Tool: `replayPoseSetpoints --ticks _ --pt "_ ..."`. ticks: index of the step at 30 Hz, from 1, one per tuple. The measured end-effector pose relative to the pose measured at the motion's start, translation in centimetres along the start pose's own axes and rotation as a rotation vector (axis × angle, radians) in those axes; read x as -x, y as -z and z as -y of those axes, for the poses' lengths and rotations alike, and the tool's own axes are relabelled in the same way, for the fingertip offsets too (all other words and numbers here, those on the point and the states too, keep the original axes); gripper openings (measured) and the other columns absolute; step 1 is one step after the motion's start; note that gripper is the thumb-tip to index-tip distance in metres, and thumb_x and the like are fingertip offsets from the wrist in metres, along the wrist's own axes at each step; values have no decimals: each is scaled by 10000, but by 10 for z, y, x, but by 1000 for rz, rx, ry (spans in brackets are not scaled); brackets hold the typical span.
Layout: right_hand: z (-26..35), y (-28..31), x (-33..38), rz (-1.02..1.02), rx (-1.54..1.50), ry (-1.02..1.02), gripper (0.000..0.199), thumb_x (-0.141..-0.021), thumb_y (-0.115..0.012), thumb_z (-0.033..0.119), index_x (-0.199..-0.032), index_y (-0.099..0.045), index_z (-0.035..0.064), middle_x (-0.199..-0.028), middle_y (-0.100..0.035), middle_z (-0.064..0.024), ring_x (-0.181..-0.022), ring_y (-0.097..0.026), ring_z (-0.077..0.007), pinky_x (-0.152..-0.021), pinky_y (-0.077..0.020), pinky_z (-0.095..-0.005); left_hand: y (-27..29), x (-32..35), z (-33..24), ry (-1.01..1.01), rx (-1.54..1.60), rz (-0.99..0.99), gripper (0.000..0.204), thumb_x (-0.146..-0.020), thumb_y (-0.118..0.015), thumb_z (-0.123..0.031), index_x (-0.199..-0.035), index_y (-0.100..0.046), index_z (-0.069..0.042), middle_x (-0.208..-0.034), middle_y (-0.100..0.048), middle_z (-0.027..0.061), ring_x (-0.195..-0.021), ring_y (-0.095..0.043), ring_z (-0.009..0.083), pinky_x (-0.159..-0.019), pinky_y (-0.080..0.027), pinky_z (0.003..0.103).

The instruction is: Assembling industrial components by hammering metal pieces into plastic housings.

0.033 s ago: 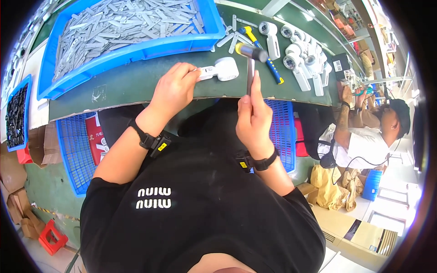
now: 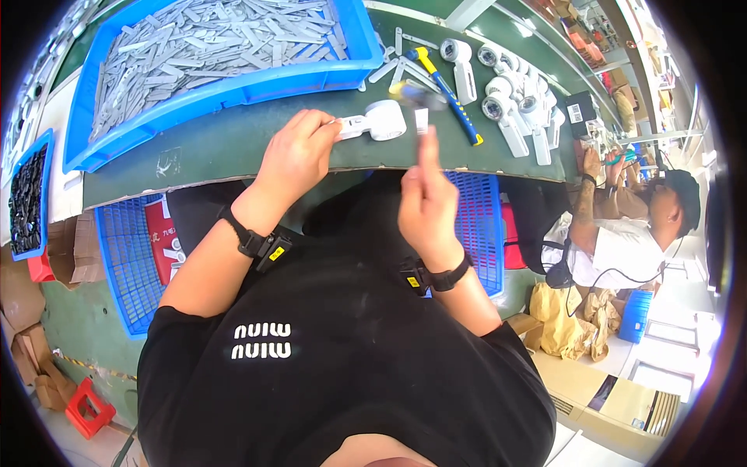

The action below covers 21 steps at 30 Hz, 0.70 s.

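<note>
My left hand (image 2: 296,147) is closed, its fingertips pinching the handle end of a white round-headed part (image 2: 386,121) that lies on the green table. In my right hand (image 2: 428,204) is a hammer (image 2: 422,119), gripped by its handle and with the index finger stretched along it. The hammer's head is smeared by motion and stands to the right of the round head, apart from it. Behind it lies a second hammer (image 2: 445,89), yellow and dark blue. Several similar white parts (image 2: 513,105) are grouped at the right.
A large blue tray (image 2: 233,100) heaped with flat grey strips fills the far left. Several loose strips (image 2: 398,66) lie beside it. Farther left is a small blue tray (image 2: 45,167) of black pieces. Blue baskets (image 2: 124,257) stand below the table edge. Another person (image 2: 622,233) works at the right.
The hammer in my right hand has swung slightly, its head now more blurred and a little lower and to the left. My left hand and the white part have hardly moved.
</note>
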State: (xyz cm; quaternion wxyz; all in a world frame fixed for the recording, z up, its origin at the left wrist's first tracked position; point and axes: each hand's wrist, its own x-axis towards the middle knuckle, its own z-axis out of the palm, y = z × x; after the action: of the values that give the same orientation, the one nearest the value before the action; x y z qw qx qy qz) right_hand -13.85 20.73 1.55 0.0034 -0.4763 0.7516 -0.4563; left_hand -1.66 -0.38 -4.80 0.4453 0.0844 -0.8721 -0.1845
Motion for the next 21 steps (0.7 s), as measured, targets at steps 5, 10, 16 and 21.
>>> replayPoseSetpoints --ticks 5,10,16,21 --pt "10 12 -4 218 -62 -148 631 -1036 -592 -38 -1660 -506 6 -784 -657 -269 -702 -695 -434 -724 -564 -394 2 5 0 27 -7 -4 180 -889 -797 9 -1066 -770 -16 -1016 -694 89 -923 -708 301 -749 -612 418" --pt "-12 -8 -1 235 129 -11 624 -1028 -625 -42 -1643 -531 9 -860 -705 -280 -759 -737 -413 -788 -580 -385 2 5 0 36 9 -1 171 -894 -801 8 -1059 -766 -20 -1038 -703 91 -936 -713 315 -763 -614 424" --pt "5 1 6 -57 -118 -37 616 -1062 -583 -45 -1670 -489 -16 -934 -733 -265 -725 -738 -327 -755 -576 -377 1 3 -2 36 50 -4 169 -912 -813 -30 -1073 -763 -14 -1047 -714 94 -943 -717 330 -784 -618 431" --pt "-12 4 -5 276 147 13 640 -1040 -602 -49 -1669 -487 -21 -923 -729 -257 -763 -733 -368 -780 -580 -385 2 7 1 73 56 -10 184 -911 -829 -46 -1080 -762 -14 -1026 -718 113 -932 -715 342 -796 -613 440"
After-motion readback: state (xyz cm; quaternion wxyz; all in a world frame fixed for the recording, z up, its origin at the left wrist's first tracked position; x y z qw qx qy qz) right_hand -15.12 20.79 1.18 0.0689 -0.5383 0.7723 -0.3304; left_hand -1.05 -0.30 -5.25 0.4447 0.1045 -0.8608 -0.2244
